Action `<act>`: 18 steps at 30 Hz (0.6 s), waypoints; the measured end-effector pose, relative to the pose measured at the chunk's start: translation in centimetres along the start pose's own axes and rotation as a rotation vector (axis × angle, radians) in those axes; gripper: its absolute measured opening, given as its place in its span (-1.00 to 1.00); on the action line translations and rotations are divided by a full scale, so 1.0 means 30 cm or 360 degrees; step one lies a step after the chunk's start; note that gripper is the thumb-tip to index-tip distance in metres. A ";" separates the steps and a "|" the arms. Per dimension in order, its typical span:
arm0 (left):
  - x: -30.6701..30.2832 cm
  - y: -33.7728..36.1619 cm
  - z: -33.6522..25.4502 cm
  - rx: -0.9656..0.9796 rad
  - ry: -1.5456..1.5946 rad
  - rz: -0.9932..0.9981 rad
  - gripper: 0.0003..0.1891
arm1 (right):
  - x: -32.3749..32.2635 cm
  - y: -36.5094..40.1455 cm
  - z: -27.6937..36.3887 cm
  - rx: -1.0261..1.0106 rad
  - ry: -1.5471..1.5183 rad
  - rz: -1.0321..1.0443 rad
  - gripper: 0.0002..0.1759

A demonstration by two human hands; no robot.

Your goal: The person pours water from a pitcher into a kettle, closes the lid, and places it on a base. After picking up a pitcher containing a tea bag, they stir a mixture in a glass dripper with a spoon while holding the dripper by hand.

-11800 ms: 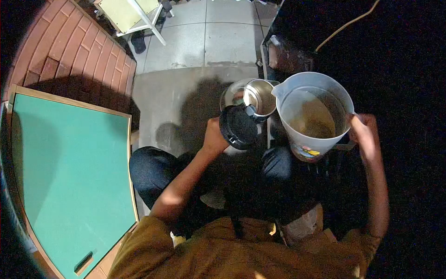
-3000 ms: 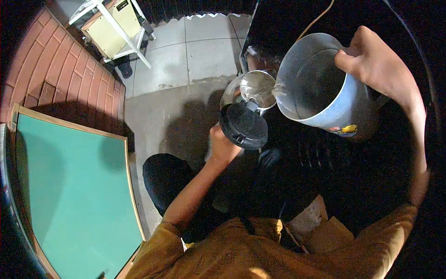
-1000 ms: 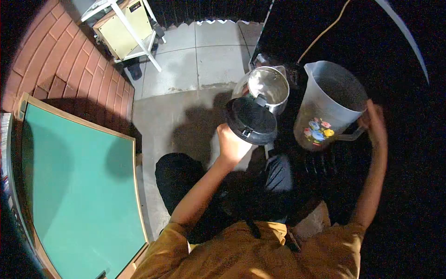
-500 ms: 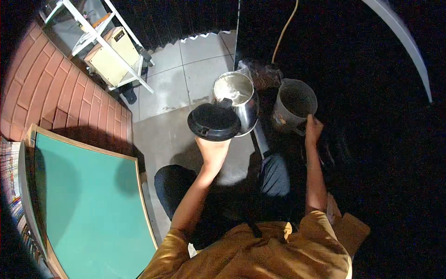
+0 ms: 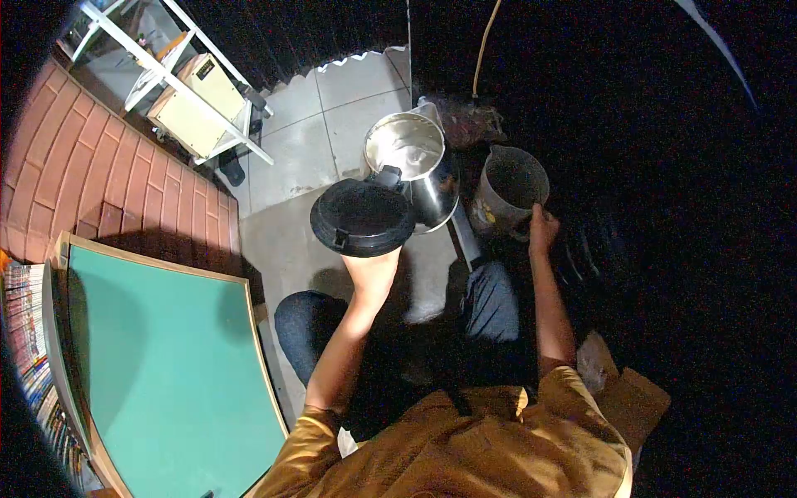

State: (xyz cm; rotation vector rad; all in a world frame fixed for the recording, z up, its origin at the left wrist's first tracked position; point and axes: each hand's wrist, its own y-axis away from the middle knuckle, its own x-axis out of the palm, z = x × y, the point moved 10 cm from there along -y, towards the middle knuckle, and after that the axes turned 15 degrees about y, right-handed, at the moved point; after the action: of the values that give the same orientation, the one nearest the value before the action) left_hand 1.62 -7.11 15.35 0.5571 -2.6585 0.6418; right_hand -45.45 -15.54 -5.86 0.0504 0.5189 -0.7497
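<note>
A shiny steel kettle [image 5: 433,199] is in front of me with its black lid [image 5: 361,217] swung back, so its bright metal inside shows. My left hand [image 5: 371,272] grips it on the handle side, fingers mostly hidden beneath the lid. To the right, in dimmer light, my right hand [image 5: 543,230] is closed round the handle of a greyish measuring jug [image 5: 511,187]. The jug is upright, its open mouth facing up, with a yellowish mark on its side. Kettle and jug are close together, spouts pointing away from me.
A green board [image 5: 174,365] with a wooden frame lies at the left, beside a row of books or magazines [image 5: 37,365]. Behind it runs a brick wall [image 5: 124,158]. A white rack [image 5: 195,91] holds a cream box. A crumpled plastic bag [image 5: 469,120] and cardboard [image 5: 631,407] sit in shadow.
The kettle and jug have both shifted a little left and away from me in view. More of the kettle's side shows. The camera view has moved slightly too.
</note>
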 end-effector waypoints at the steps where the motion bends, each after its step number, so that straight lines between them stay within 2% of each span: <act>1: 0.024 0.009 -0.030 0.0105 -0.0006 0.0098 -0.55 | 0.007 0.003 -0.008 0.0004 -0.0003 0.0011 -0.53; 3: 0.019 0.021 -0.009 0.0090 -0.0021 0.0074 -0.54 | 0.005 0.001 -0.013 -0.0092 -0.0143 -0.0038 -0.51; 7: -0.006 0.008 0.039 0.0014 -0.0096 -0.0005 -0.52 | 0.037 -0.076 -0.141 -0.0036 -0.0065 0.0006 -0.49; 9: -0.017 0.018 0.055 -0.0025 -0.0085 -0.0041 -0.50 | 0.061 -0.147 -0.268 -0.0082 0.0172 -0.0253 -0.46; 11: 0.005 0.028 0.068 -0.0031 0.0042 0.0100 -0.30 | 0.033 -0.101 -0.141 -0.0110 0.0058 -0.0171 -0.45; 12: 0.014 0.027 0.063 -0.0030 0.0041 0.0100 -0.30 | 0.039 -0.095 -0.125 -0.0140 -0.0058 -0.0089 -0.44; 13: 0.023 0.025 0.044 0.0021 0.0039 0.0079 -0.40 | 0.046 -0.104 -0.155 -0.0144 -0.0059 -0.0088 -0.44; 14: 0.027 0.023 0.030 0.0072 0.0038 0.0057 -0.49 | 0.034 -0.098 -0.132 -0.0287 0.0154 -0.0178 -0.46; 15: 0.028 0.021 0.032 0.0076 0.0041 0.0053 -0.49 | 0.027 -0.099 -0.125 -0.0431 0.0367 -0.0268 -0.48; 16: 0.029 0.021 0.032 0.0100 0.0019 0.0053 -0.50 | -0.001 -0.077 -0.074 -0.0437 0.0368 -0.0268 -0.48; 18: 0.031 0.023 0.028 0.0125 -0.0002 0.0054 -0.51 | -0.029 0.002 0.079 -0.0262 0.0210 0.0059 -0.58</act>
State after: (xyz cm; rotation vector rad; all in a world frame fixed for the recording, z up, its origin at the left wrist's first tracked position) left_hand 0.31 -7.22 14.79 0.5346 -2.6584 0.7584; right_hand -44.92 -15.49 -3.39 -0.0439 0.7024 -0.6682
